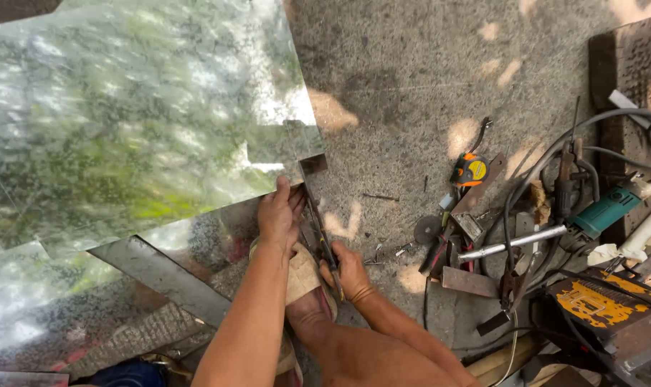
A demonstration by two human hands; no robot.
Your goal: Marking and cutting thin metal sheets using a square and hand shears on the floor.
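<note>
Gripping the edge of a shiny galvanized metal sheet (125, 122), the left hand (280, 213) is pinching it with fingers curled over the rim, just beside a notched corner. The right hand (350, 271) is closing around the handles of tin snips (318, 222), whose blades are lying along the sheet's cut edge. A sandalled foot (305, 287) is pressing down between both hands. To the right, on the concrete ground (411, 64), an orange tape measure (472, 170), a teal angle grinder (605, 211) and a yellow welding machine (601, 304) are sitting among tangled cables.
</note>
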